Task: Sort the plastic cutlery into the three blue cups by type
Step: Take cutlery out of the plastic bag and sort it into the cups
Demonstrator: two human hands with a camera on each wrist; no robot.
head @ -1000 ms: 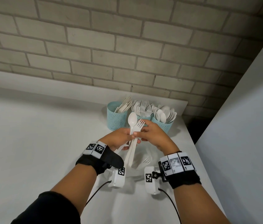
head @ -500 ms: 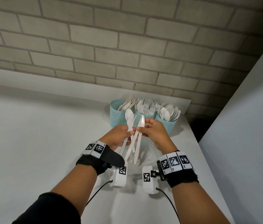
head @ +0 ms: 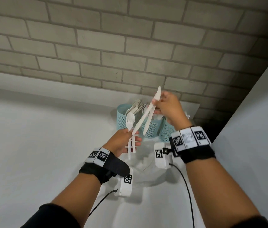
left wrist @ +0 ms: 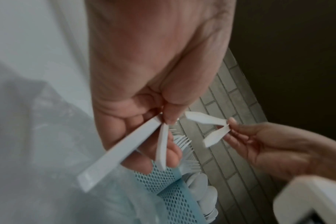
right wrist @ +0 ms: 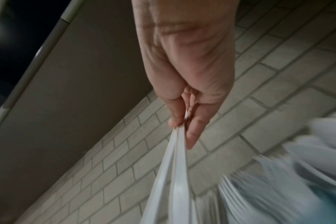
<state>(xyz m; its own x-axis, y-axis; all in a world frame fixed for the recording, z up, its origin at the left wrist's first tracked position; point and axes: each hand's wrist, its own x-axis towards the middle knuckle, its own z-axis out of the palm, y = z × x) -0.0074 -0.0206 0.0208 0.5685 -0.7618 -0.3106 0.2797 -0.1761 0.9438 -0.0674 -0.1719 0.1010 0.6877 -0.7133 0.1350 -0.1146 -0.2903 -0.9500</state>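
The right hand (head: 168, 106) pinches two white knives (head: 148, 115) above the three blue cups (head: 153, 127) at the bench (head: 31, 145) rear, while the left hand (head: 121, 142) grips a fork and spoon (head: 130, 122).

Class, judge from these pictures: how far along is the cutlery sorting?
Well advanced: the three blue cups already hold many sorted pieces. In hand: the right hand pinches two knives above the cups, and the left hand holds a fork and spoon. Left: dropping these four in; whether the plastic bag holds more is unclear.
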